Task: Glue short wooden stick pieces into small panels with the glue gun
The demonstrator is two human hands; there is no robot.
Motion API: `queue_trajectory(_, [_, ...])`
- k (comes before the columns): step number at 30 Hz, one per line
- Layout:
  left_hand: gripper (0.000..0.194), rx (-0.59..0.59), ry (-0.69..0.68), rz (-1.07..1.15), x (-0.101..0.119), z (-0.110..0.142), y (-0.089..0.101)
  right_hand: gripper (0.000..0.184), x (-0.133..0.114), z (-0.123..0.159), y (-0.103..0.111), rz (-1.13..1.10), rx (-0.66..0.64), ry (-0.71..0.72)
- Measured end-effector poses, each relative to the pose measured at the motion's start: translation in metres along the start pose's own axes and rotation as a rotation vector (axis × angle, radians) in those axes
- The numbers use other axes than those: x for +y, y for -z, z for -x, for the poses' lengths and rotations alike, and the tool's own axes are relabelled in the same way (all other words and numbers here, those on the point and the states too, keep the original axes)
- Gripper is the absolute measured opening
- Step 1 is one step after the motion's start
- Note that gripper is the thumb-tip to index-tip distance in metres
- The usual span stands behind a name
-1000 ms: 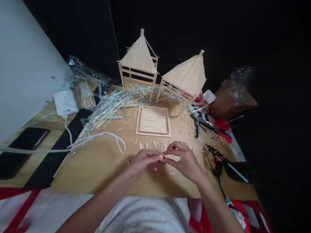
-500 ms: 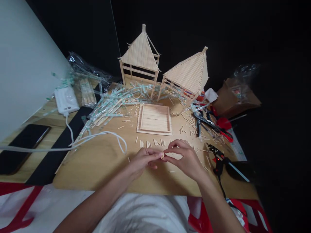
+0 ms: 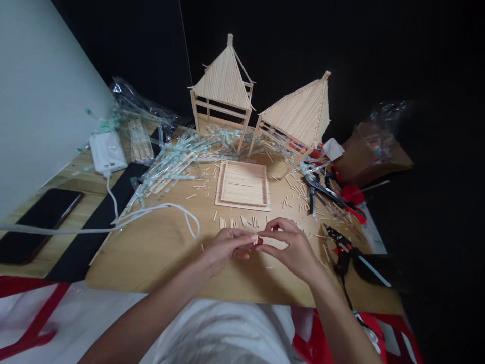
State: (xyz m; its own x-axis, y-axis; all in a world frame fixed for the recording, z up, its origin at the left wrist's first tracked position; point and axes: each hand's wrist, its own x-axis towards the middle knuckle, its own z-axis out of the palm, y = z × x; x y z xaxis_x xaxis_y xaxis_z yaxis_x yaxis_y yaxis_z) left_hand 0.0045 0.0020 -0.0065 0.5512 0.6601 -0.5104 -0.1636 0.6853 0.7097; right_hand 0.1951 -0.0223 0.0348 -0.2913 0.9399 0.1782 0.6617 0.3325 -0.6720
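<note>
Some short pale wooden stick pieces [image 3: 256, 239] are pinched between the thumb and fingers of my left hand [image 3: 230, 244]. From the other side, the thumb and forefinger of my right hand [image 3: 291, 246] close on the same pieces at their ends. How many there are is too small to tell. Just beyond my hands, several little bundles of cut sticks [image 3: 244, 221] lie in a row. Farther back sits a square stick-built tray [image 3: 242, 206] with a low raised rim.
Two stick-built pavilion models [image 3: 223, 83] with peaked roofs stand at the back. Right of my hands lie pliers [image 3: 326, 191] and a glue gun [image 3: 343, 250] with a lit red light. Wrapped sticks [image 3: 170, 167], a white cable [image 3: 151, 215], a power bank [image 3: 108, 152] and a phone [image 3: 36, 222] are at left.
Both hands stay together over the table's front, with the stick pieces turned slightly between the fingertips. The whole view has shifted a little with my head.
</note>
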Motion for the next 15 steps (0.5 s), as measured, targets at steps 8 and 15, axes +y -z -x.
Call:
queue_trajectory(8, [0.029, 0.026, -0.086, -0.048, 0.0008, 0.007, -0.0048, 0.016, -0.0058, 0.0009, 0.0005, 0.005, 0.064, 0.056])
queue_trajectory(15, [0.031, 0.016, -0.089, -0.057, 0.0013, 0.0102, -0.0071, 0.017, -0.009, 0.0029, 0.002, 0.053, 0.09, 0.099])
